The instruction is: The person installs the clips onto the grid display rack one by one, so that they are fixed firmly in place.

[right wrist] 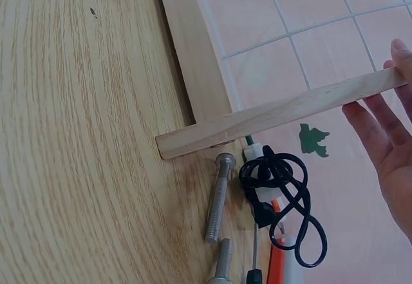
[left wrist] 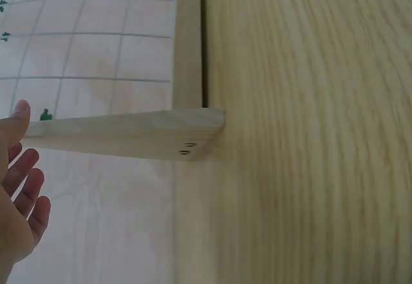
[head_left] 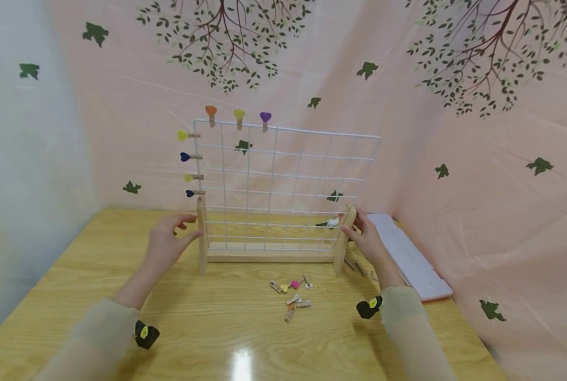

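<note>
A white wire grid [head_left: 274,177] stands upright in a wooden stand [head_left: 269,256] on the table. My left hand [head_left: 164,241] lightly holds the left post [head_left: 202,254], thumb and index finger at its edges; the other fingers curl loosely, apart from it in the left wrist view. Around the right post [right wrist: 277,113] my right hand [head_left: 369,238] has its thumb in front and fingers behind. Orange, yellow and purple heart clothespins [head_left: 238,117] sit along the grid's top edge. More, yellow and dark blue, are clipped down its left side [head_left: 193,157].
Loose heart clothespins [head_left: 293,296] lie in front of the stand. Beside the right post are metal bolts [right wrist: 220,197], a coiled black cord [right wrist: 283,194] and an orange tool [right wrist: 275,263]. A white board [head_left: 407,256] lies at the right, before the pink curtain [head_left: 136,106].
</note>
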A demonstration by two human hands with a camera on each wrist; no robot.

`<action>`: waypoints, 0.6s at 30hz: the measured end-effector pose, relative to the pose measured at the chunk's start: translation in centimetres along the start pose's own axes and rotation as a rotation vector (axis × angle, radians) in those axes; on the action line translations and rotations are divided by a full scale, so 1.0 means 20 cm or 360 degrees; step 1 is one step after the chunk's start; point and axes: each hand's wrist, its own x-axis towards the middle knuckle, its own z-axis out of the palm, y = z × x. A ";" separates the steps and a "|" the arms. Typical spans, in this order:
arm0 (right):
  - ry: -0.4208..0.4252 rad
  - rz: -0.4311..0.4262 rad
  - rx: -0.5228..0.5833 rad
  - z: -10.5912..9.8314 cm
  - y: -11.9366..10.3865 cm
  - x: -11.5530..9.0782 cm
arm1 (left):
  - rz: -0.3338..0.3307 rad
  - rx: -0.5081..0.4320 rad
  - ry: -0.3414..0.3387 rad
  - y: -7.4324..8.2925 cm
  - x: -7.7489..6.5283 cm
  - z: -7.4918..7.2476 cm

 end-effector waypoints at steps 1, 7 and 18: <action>0.0001 -0.0004 -0.0001 0.00 0.00 0.00 | -0.0029 -0.0012 -0.0020 -0.03 0.00 0.02; -0.0006 -0.0031 -0.0020 0.00 0.01 0.01 | -0.0201 -0.0234 -0.0291 -0.14 0.02 0.09; 0.0029 0.0006 -0.0084 -0.02 0.09 0.01 | -0.0190 -0.0531 -0.0632 -0.21 0.05 0.11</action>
